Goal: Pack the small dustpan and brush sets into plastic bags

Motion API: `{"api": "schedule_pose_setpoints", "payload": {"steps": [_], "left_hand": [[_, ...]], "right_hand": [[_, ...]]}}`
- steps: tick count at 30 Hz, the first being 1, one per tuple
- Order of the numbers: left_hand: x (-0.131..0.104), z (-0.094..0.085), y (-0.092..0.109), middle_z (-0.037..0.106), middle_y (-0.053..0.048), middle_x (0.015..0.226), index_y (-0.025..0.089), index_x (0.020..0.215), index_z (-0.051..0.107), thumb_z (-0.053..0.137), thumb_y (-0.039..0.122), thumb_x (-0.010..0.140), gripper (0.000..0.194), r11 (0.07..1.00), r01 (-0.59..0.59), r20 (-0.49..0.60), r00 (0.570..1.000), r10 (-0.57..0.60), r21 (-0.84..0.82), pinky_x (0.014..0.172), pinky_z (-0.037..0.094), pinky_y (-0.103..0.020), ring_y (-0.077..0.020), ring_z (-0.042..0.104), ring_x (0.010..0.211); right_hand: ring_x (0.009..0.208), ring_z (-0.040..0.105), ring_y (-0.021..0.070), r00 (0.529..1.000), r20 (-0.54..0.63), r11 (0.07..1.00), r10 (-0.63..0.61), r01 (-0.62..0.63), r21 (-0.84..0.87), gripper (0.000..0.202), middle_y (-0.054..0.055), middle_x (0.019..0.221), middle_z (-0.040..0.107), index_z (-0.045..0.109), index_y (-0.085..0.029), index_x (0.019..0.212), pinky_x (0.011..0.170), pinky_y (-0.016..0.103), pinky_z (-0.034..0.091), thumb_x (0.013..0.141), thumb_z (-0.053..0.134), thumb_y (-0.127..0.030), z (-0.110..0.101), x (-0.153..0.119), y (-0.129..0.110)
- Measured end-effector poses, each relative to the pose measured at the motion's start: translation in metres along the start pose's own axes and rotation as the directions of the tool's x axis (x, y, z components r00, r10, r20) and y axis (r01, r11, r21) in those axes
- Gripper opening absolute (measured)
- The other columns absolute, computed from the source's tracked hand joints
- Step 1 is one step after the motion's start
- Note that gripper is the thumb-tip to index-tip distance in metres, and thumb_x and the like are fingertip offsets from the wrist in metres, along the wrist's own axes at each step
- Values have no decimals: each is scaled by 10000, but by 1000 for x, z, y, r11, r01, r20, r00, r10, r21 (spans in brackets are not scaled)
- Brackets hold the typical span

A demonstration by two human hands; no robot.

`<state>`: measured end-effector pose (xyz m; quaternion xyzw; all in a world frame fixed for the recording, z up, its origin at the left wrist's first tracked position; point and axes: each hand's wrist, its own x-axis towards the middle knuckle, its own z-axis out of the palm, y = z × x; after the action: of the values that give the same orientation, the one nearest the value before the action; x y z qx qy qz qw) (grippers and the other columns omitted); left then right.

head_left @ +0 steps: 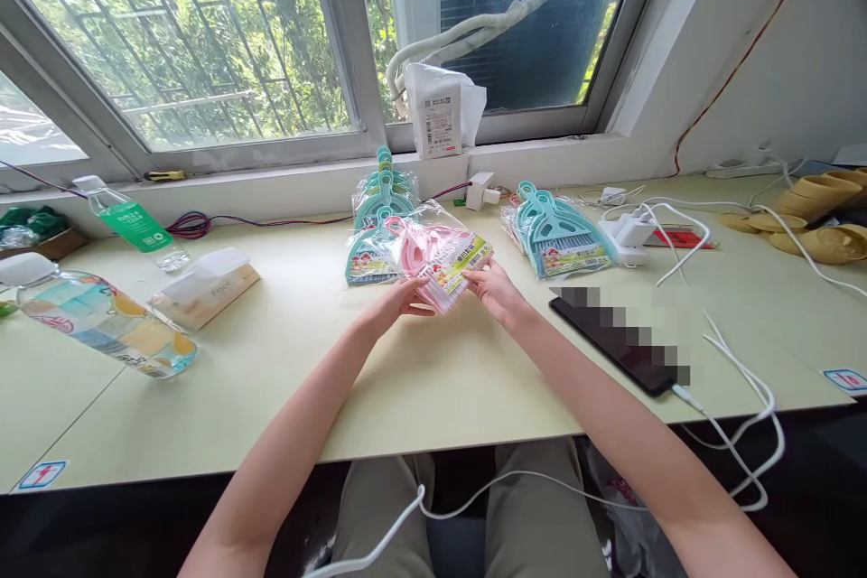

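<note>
"Where is the pink dustpan-and-brush set [440, 257]?"

"Over the middle of the desk [433, 388], in its clear wrapper, tilted, with both of the person's hands on it."

"What is each hand doing?"

"The left hand [399, 302] grips the lower left edge, thumb on top, some fingers stretched out below. The right hand [498, 291] pinches the lower right corner, next to the yellow-green label [464, 264]."

"Is the set touching the desk?"

"That can't be told from this angle. It does partly cover the left teal pile [370, 255] behind it, a row of wrapped sets reaching back toward the window sill [304, 173]."

"And the other teal sets?"

"The right teal pile [565, 230] lies to the right of the pink one, apart from it, close to a white power adapter [629, 235]."

"Anything else near the arms?"

"A dark phone [596, 334], partly blurred out, lies beside the right forearm with a white cable [687, 396] plugged in. Left of the left hand are a tissue pack [223, 293] and a large bottle [101, 321], tipped in view."
</note>
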<state>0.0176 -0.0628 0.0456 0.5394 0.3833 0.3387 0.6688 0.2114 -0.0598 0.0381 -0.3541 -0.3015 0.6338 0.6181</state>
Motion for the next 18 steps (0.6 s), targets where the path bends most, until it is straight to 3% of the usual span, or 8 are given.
{"api": "schedule_pose_setpoints", "payload": {"steps": [7, 18], "left_hand": [[0, -2, 2, 710, -122, 1016, 211, 1117, 664, 553, 537, 802, 467, 997, -26, -8, 1000, 25, -68, 831, 531, -421, -272, 657, 955], [-4, -6, 3, 710, -152, 1004, 141, 1024, 693, 538, 611, 788, 548, 999, 38, 78, 996, -41, 35, 855, 503, -432, -310, 638, 1019]], "right_hand": [[896, 668, 141, 1000, -24, 999, -3, 4, 50, 423, -3, 928, 684, 526, -238, 924, 691, 222, 597, 614, 637, 28, -1, 2, 5], [881, 688, 148, 999, -36, 997, 26, -24, 69, 456, 7, 912, 711, 574, -223, 1004, 688, 224, 600, 656, 573, 73, -8, 8, 5]]}}
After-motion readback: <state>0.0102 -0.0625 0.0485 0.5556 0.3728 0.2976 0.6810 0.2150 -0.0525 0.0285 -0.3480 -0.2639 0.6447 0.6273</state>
